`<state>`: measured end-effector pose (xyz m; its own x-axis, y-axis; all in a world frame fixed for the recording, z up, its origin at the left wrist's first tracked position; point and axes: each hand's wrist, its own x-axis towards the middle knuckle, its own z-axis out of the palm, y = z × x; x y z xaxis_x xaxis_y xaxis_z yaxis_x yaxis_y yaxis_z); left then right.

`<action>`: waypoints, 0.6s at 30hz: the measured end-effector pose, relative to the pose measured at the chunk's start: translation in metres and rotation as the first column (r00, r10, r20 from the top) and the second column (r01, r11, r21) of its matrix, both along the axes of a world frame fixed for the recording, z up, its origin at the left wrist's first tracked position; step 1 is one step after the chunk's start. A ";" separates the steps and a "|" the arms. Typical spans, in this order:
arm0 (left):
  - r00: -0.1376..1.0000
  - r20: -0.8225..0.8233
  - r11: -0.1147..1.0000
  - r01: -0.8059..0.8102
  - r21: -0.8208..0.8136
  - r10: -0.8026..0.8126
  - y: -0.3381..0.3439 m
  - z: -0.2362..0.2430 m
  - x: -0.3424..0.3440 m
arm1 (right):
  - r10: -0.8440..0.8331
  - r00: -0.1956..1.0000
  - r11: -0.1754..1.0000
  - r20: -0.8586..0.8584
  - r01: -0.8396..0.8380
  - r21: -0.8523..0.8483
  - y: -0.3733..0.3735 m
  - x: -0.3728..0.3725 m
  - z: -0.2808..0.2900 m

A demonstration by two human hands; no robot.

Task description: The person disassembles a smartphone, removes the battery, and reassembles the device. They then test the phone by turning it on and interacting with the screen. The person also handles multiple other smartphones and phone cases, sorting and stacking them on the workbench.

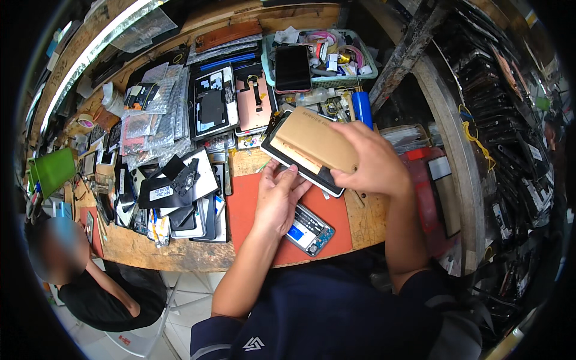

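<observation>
A flat brown cardboard package (315, 139) is gripped by my right hand (375, 157), thumb on its near edge and fingers over its far right corner. Beneath it lies a black panel with a white rim, like a tablet (329, 182), mostly covered by the package. My left hand (277, 201) is closed at that panel's near edge, thumb up and fingers curled under it. On the orange mat (249, 204) below, an opened phone (311, 231) shows its battery and circuit board, partly hidden by my left wrist.
Stacked phones and tablet parts (180, 201) crowd the left. Behind are bubble-wrapped pieces (156, 114), a green basket (369, 75) with a dark phone (293, 69), and a blue cylinder (362, 109). A wooden post (444, 132) stands right. Another person (111, 297) sits at lower left.
</observation>
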<state>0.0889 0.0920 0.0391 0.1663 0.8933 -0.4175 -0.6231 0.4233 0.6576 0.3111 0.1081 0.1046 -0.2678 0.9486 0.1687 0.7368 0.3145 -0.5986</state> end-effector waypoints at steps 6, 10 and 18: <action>1.000 -0.010 1.000 -0.020 -0.014 0.020 -0.002 0.001 0.009 | -0.106 0.828 0.989 -0.551 0.030 -0.145 -0.001 0.030 0.014; 1.000 0.004 1.000 -0.021 -0.005 0.021 -0.006 -0.001 0.004 | -0.006 0.973 0.997 -0.231 0.024 0.079 -0.004 0.020 0.010; 0.989 -0.119 0.995 -0.090 0.032 0.093 -0.020 0.011 -0.007 | -0.014 0.996 0.985 0.089 -0.001 0.171 -0.012 -0.025 -0.013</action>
